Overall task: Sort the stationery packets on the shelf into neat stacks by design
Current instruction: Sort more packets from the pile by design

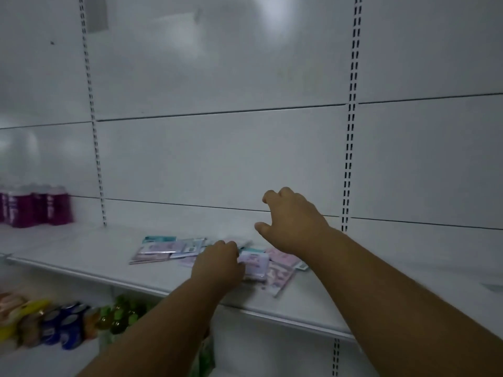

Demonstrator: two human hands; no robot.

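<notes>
Left hand fingers curled onto packets mid-frame on shelf; right hand hovering above, fingers apart.

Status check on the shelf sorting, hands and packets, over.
Left hand down on the pastel plastic-wrapped stationery packets, grip unclear. Right hand open, above them. Packets unsorted, overlapping on the white metal shelf. Nothing blocking.

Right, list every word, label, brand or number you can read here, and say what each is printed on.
None can be read.
Stationery packets on the shelf: teal headers and pink prints, text blurred.
Purple bottles at far left: pale labels, too blurred.
Cans and bottles on the lower shelf: markings too blurred.
Back panel: no lettering.
</notes>
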